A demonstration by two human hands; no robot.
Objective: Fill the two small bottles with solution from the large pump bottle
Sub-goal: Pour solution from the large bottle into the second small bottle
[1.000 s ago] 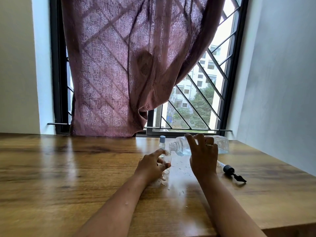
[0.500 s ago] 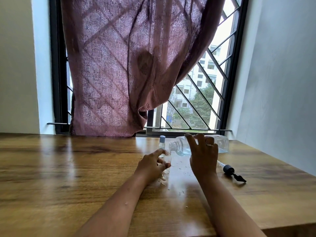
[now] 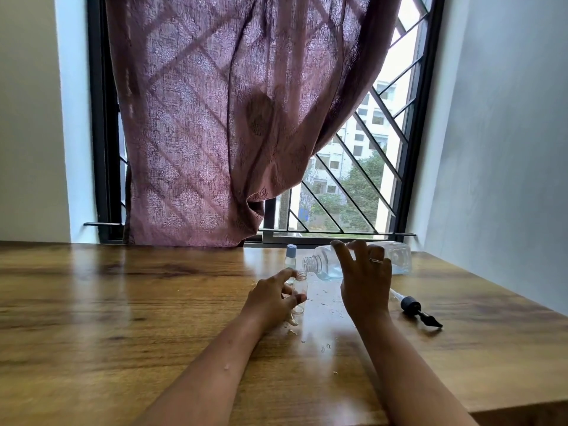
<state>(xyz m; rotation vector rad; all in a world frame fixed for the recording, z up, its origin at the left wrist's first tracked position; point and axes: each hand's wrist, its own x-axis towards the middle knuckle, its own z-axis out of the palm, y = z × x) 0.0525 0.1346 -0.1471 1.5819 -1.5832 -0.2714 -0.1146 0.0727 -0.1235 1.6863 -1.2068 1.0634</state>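
While tipped: large bottle (image 3: 399,259) (right hand (image 3: 365,281)) over small bottle (image 3: 299,285).

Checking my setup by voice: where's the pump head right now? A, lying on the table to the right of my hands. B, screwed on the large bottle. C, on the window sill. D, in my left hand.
A: the pump head lies on the table, right of the right hand, while the large bottle has an open neck.

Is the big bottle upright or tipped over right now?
Tipped. The big bottle lies sideways under the right hand, its open neck aimed at the small bottle.
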